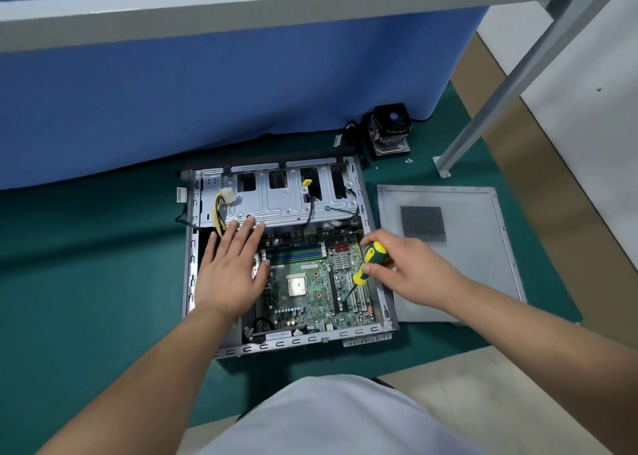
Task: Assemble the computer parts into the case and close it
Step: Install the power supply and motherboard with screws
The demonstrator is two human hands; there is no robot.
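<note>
— Where's the case (207,316)?
— Open on the green mat (86,264), board (310,282) inside.
— The hands?
— Left hand (231,268) lies flat inside, fingers straight; right hand (411,268) grips a screwdriver (367,264), tip on the board.

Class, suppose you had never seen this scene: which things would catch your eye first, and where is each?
First, the open computer case lying on the green mat, its motherboard exposed. Next, the right hand gripping a yellow-and-green screwdriver over the board's right side, while the left hand rests flat inside. The side panel lies to the right.
</note>
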